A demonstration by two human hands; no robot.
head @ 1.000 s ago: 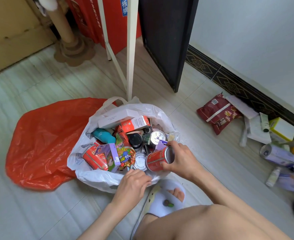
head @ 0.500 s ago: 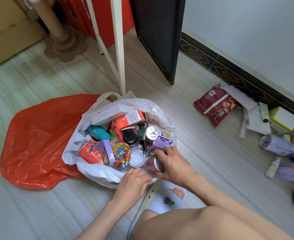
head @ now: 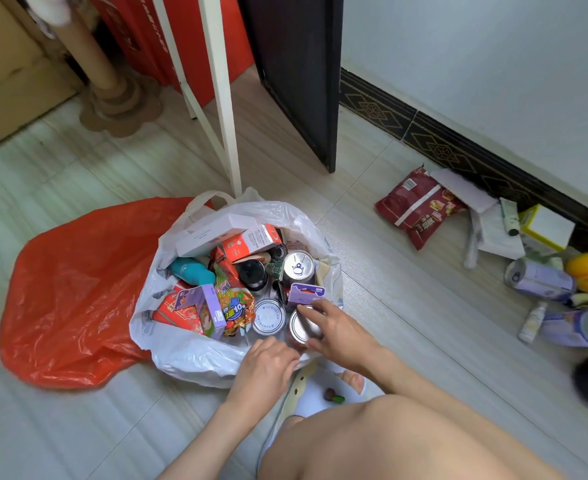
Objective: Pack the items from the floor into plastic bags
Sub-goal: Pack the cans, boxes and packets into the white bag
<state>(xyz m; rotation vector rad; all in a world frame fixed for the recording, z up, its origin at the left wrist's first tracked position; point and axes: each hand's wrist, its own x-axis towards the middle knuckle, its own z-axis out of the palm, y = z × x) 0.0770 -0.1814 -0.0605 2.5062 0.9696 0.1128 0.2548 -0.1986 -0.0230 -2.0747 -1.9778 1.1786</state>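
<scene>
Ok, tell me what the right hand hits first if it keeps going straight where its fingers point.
Probably the purple box: the right hand lies over the red can, fingers aimed up-left at that box in the white bag. Depth is unclear.

a: where is the one view looking from?
b: from the person's head, wide-angle, tilted forward and steeply down over a bent knee [head: 407, 441] onto the floor [head: 407, 306].
a: how near?
b: close; the white bag [head: 195, 355] sits centre frame at arm's reach, and the wall [head: 493, 64] fills the upper right.
</scene>
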